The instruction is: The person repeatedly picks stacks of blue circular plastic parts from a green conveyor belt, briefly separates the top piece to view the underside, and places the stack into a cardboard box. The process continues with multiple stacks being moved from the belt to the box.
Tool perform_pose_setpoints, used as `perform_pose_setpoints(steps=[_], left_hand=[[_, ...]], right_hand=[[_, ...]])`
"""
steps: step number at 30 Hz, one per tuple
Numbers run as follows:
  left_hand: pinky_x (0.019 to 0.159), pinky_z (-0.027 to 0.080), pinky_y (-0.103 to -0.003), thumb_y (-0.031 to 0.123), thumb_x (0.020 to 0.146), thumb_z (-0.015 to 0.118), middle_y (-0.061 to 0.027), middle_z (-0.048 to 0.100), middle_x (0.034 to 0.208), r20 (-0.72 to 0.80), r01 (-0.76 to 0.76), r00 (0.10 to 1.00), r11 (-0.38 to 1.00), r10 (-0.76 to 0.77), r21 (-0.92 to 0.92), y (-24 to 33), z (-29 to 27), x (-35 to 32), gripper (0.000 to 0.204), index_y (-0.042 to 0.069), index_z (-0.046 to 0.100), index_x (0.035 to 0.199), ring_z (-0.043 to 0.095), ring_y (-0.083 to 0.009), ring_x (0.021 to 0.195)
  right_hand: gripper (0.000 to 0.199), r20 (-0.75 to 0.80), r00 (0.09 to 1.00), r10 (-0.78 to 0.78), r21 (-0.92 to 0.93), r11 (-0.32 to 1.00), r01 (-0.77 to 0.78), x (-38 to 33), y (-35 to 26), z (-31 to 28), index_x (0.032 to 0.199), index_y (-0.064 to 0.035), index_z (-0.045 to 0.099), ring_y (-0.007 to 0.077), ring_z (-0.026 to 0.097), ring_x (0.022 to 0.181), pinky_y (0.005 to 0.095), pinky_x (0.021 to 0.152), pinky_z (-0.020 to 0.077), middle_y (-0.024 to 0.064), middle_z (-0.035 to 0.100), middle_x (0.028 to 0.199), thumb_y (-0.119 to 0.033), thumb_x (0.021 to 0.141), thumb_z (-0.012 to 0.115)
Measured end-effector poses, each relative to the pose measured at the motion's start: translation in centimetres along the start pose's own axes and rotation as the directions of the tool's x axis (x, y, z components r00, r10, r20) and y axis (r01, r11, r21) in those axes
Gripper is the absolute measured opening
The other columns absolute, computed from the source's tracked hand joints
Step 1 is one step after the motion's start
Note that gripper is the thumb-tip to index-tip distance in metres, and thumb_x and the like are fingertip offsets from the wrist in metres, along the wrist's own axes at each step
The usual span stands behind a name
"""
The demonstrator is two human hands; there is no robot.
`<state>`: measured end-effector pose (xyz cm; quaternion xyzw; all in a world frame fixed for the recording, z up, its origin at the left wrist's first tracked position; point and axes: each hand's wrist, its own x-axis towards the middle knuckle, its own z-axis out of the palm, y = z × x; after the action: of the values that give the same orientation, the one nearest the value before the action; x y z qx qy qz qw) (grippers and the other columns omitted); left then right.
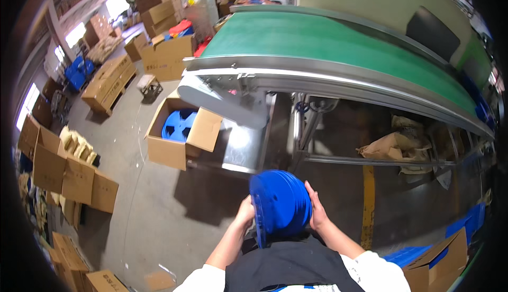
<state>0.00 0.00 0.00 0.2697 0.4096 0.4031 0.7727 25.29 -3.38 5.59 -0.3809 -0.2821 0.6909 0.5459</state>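
A thick stack of round blue plastic discs (283, 202), like reel flanges, is held upright on edge in front of my body. On its left side, my left hand (245, 211) is closed against the outer disc, its fingertips partly hidden behind the rim. My right hand (317, 207) presses the right face of the stack, the fingers reaching up along it. Ahead and to the left, an open cardboard box (165, 151) holds more blue discs (179, 125) with cut-out openings.
A green conveyor belt (296, 35) on a metal frame runs across the far side to the right. Brown sacking (397, 145) lies beneath it. Cardboard boxes (79, 181) stand at the left, and a loaded pallet (108, 85) is farther back. Another open box (439, 265) is at lower right.
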Motion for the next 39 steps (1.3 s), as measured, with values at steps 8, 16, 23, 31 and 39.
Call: perform_pose_setpoints(steps=[8, 16, 23, 31, 39], left_hand=[[0.103, 0.044, -0.037, -0.007, 0.079, 0.061, -0.0118, 0.054, 0.137, 0.174, 0.062, 0.976, 0.935, -0.130, 0.348, -1.1, 16.9, 2.4, 0.072, 0.008, 0.040, 0.146, 0.052, -0.0227, 0.124], [0.101, 0.046, -0.039, -0.011, 0.076, 0.052, -0.0094, 0.058, 0.129, 0.324, 0.250, 0.844, 0.849, -0.427, 0.466, -5.2, 31.1, 10.2, 0.069, 0.007, 0.043, 0.143, 0.056, -0.0253, 0.119], [0.105, 0.041, -0.039, -0.011, 0.074, 0.051, -0.0143, 0.045, 0.143, 0.432, 0.212, 0.706, 0.750, -0.561, 0.626, -10.6, 45.0, 11.2, 0.084, 0.010, 0.029, 0.152, 0.047, -0.0293, 0.129], [0.113, 0.028, -0.055, 0.042, 0.083, 0.063, -0.0128, 0.029, 0.156, 0.581, 0.338, 0.140, 0.590, -0.802, 0.733, -21.7, 57.0, 12.6, 0.091, 0.020, 0.014, 0.157, 0.032, -0.0358, 0.140], [0.114, 0.031, -0.046, 0.045, 0.099, 0.039, -0.0118, 0.036, 0.151, 0.604, 0.314, 0.046, 0.586, -0.795, 0.747, -33.8, 73.5, 14.1, 0.061, 0.014, 0.029, 0.151, 0.037, -0.0288, 0.136]], right_hand=[[0.057, -0.267, 0.958, -0.102, -0.083, 0.993, 0.083, -6.8, -3.5, -13.3, 0.131, -0.0135, 0.043, 0.0190, 0.046, 0.121, 0.0358, 0.108, 0.0344, 0.0069, 0.049, 0.128, -0.060, 0.098, 0.038], [0.087, -0.486, 0.824, -0.290, -0.096, 0.955, 0.280, -12.2, -10.5, -22.3, 0.151, -0.0098, 0.027, 0.0250, 0.031, 0.141, 0.0407, 0.117, 0.0218, 0.0109, 0.031, 0.153, -0.072, 0.092, 0.035], [0.077, -0.646, 0.676, -0.355, -0.041, 0.900, 0.433, -21.6, -16.1, -26.9, 0.152, -0.0167, 0.029, 0.0288, 0.024, 0.144, 0.0474, 0.116, 0.0248, 0.0110, 0.025, 0.158, -0.067, 0.095, 0.037], [0.072, -0.838, 0.447, -0.313, 0.081, 0.739, 0.669, -31.8, -14.4, -33.8, 0.155, -0.0116, 0.019, 0.0281, 0.021, 0.147, 0.0445, 0.119, 0.0188, 0.0103, 0.021, 0.160, -0.058, 0.101, 0.025], [0.091, -0.870, -0.024, -0.493, -0.428, 0.729, 0.534, -37.6, -18.2, -40.4, 0.156, -0.0084, 0.006, 0.0277, 0.007, 0.149, 0.0415, 0.119, 0.0082, 0.0148, 0.007, 0.161, -0.065, 0.094, 0.040]])
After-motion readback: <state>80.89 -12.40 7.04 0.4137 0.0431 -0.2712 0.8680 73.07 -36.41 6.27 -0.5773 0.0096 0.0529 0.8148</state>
